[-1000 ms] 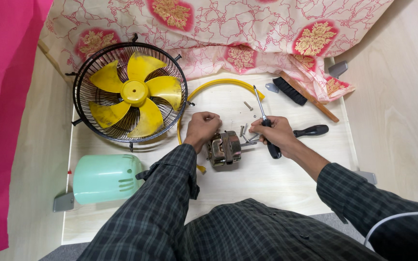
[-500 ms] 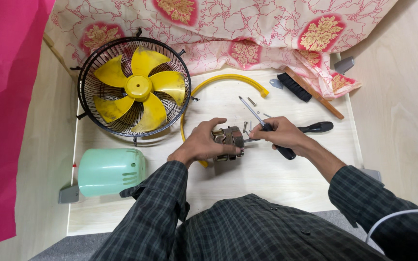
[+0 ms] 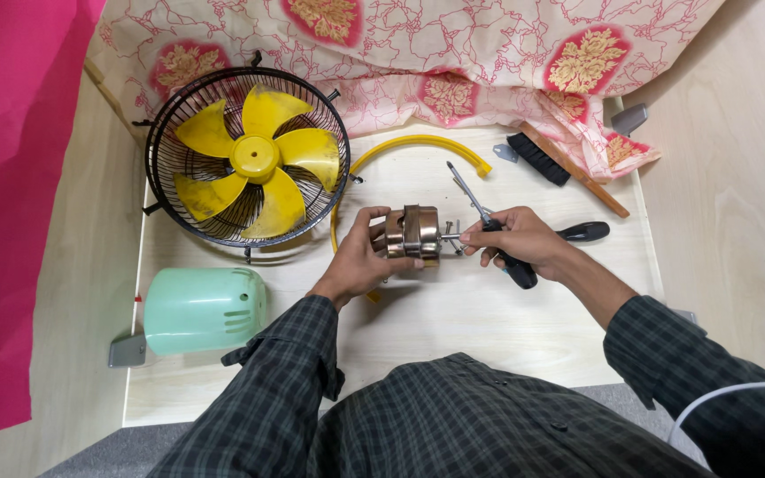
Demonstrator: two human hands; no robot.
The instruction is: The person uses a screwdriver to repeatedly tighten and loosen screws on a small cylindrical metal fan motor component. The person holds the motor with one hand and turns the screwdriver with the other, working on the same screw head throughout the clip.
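- the left hand (image 3: 360,258) gripped a copper-wound fan motor (image 3: 413,235), lifted just above the pale wooden table (image 3: 453,310).
- the right hand (image 3: 515,239) clasped a black-handled screwdriver (image 3: 491,230) and touched the motor's shaft end.
- a yellow-bladed fan cage (image 3: 248,159) lay to the left, with a green motor cover (image 3: 201,310) below it.
- a yellow ring (image 3: 409,143) curved behind the motor.

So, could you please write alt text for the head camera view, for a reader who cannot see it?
Seen from above, a person's left hand holds a small metal fan motor over a pale wooden table, while the right hand grips a black-handled screwdriver beside it. A yellow-bladed fan in a black cage, a mint green housing, a brush and floral cloth surround them.
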